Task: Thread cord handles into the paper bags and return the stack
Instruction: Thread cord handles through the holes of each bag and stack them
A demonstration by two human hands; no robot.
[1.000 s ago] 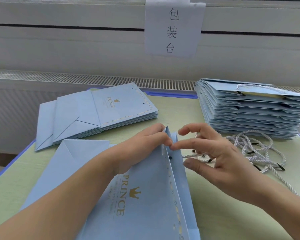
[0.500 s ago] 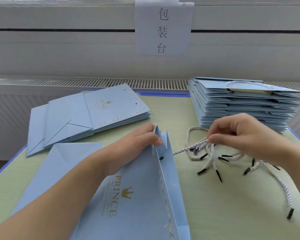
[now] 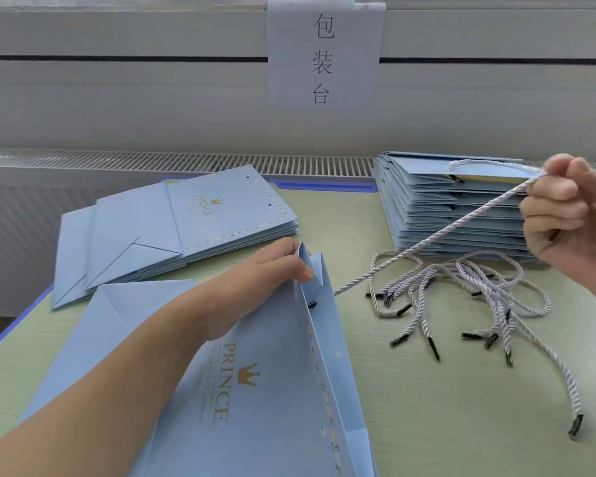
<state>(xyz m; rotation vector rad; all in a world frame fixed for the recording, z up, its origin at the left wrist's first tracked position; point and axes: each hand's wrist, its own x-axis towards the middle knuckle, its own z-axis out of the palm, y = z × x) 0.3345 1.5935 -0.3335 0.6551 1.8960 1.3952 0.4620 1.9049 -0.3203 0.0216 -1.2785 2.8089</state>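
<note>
Pinching the top corner of the light-blue paper bag, the left hand props its mouth open on the green worktop, near edge, centre. Over at the right, the right hand grips a white twisted cord drawn taut down to the bag's rim; it seems to enter a punched hole there, though the spot is small. Loose cords lie tangled between bag and tall finished stack. A flat stack of bags waits back left. A paper sign hangs behind.
</note>
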